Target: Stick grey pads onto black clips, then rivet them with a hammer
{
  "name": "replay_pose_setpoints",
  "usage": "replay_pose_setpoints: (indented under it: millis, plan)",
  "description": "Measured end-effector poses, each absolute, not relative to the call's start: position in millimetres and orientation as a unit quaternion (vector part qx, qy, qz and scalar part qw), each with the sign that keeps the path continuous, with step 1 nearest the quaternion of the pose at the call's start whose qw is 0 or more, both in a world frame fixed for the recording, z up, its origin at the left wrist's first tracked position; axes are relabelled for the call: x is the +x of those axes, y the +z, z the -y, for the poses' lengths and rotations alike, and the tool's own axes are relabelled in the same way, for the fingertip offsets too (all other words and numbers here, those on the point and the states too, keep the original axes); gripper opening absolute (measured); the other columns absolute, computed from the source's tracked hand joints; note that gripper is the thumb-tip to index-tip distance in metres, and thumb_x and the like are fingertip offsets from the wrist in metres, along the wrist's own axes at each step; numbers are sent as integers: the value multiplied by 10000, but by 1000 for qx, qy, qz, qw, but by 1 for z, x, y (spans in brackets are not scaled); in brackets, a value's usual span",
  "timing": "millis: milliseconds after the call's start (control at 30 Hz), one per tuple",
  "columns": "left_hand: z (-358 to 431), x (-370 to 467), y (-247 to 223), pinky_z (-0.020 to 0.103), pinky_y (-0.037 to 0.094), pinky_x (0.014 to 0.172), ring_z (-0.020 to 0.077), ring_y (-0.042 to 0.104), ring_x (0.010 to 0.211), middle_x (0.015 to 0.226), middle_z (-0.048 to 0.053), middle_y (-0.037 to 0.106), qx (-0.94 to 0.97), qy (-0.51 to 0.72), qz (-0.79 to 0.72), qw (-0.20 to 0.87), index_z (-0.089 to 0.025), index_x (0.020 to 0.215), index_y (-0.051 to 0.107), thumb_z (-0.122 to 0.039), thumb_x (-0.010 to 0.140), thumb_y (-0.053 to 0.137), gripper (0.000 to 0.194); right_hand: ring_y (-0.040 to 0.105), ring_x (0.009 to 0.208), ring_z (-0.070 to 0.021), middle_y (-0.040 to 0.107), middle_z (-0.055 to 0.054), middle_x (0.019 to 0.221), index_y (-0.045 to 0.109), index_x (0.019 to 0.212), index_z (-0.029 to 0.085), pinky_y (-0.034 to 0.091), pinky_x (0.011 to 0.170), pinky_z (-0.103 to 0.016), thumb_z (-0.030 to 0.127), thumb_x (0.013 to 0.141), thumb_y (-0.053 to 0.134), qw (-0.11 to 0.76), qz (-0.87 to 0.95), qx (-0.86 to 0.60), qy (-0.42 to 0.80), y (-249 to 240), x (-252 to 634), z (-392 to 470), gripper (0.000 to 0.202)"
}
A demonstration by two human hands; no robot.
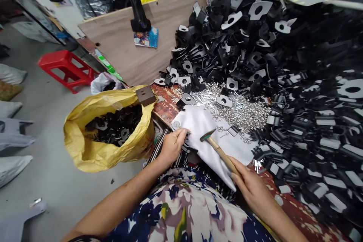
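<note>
Hammer was clenched by handle in right hand, leaving head free mid-frame; left hand's hold couldn't be told.

Taken from the white cloth, a narrow gap runs between the left hand at 9 o'clock and the head of the hammer, whose handle bars the way toward 4 o'clock. Bare cloth offers room just past the hammer's head at 12. Loose pins and heaped black parts block 12 through 3. The wooden board walls off 10 to 11; the yellow sack stands at 9, its mouth open from above.
</note>
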State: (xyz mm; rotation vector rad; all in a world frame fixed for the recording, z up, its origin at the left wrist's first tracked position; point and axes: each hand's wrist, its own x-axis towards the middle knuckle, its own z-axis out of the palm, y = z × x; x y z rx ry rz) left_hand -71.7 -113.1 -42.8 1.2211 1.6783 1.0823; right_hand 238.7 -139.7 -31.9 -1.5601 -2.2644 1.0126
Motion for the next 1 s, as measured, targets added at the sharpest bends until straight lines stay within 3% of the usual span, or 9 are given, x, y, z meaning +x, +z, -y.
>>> replay_pose_setpoints:
  millis: [133,267,533,700,867,1000]
  plan:
    - [114,-69,-47,262,459,718,181,611,732,736,7,662,508,415,-675,338,-158,902,759,-432,1008,421,447,746,1152,-250,722,-101,1358,522,1533,277,628,891,-343,380,1063,421,131,791,-504,320,-33,248,133,492]
    - [112,-76,-53,275,473,761,202,663,801,827,38,731,527,404,-668,337,-158,940,767,-438,1037,382,485,755,1140,-238,700,-52,1398,488,1558,351,643,887,-332,346,1055,454,154,818,-479,278,-20,235,129,505]
    - [111,-86,-60,281,495,822,211,707,865,914,43,776,564,399,-646,326,-188,980,768,-416,1063,345,488,775,932,-223,767,-93,1195,466,1579,305,639,800,-316,270,1059,444,216,829,-489,161,-8,194,145,522]
    - [113,-84,-62,301,504,860,230,729,922,960,58,796,556,410,-646,325,-194,998,778,-403,1071,331,499,637,553,-171,669,-25,755,473,1578,300,535,527,-267,260,1068,413,157,859,-485,56,-14,185,147,515]
    - [113,-84,-63,306,510,879,225,732,938,987,66,800,561,412,-639,328,-196,1015,779,-399,1075,321,505,667,655,-165,701,-57,859,414,1611,274,545,618,-261,222,1067,423,193,852,-480,80,-18,184,146,546]
    - [113,-85,-62,302,511,842,227,731,903,969,63,801,553,407,-652,324,-199,1027,778,-410,1068,335,493,653,598,-167,706,-31,810,450,1589,313,528,547,-261,245,1062,438,158,868,-463,85,-14,183,143,531]
